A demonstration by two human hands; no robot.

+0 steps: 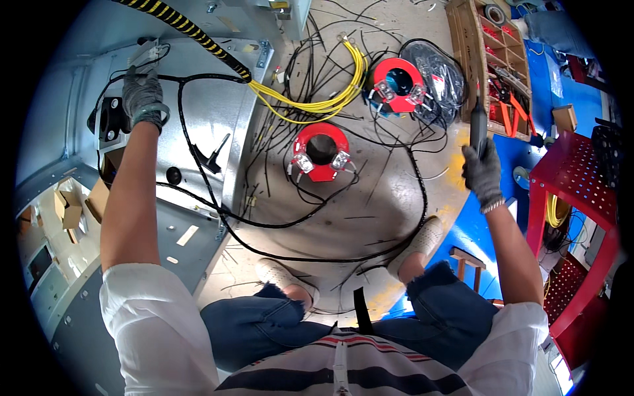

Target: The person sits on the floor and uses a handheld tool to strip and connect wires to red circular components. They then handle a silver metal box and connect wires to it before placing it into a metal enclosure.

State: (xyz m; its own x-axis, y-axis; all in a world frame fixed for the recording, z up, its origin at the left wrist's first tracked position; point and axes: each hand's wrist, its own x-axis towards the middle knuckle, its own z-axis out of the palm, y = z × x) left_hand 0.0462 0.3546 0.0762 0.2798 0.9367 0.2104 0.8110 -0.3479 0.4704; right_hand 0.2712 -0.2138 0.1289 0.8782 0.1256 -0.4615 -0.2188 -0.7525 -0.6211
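Note:
My left hand (143,100), in a grey glove, is at the far left over a bare metal panel (218,109). Its fingers are closed next to a small pale block (146,54) with a thin black wire; what they grip is hidden. A black sleeved cable (183,119) runs past that hand. Far out to the right, my gloved right hand (483,173) is wrapped round the dark handle of a screwdriver (479,122), its thin shaft pointing away from me. Beside the tool stands a wooden compartment box (474,53).
Two red rings (321,177) (399,66) with clear-covered terminals lie on the floor among black wires. Yellow cables (317,109) emerge from a striped sleeve (198,41). Orange-handled pliers (515,115) lie by the box. A red perforated rack (571,162) stands right.

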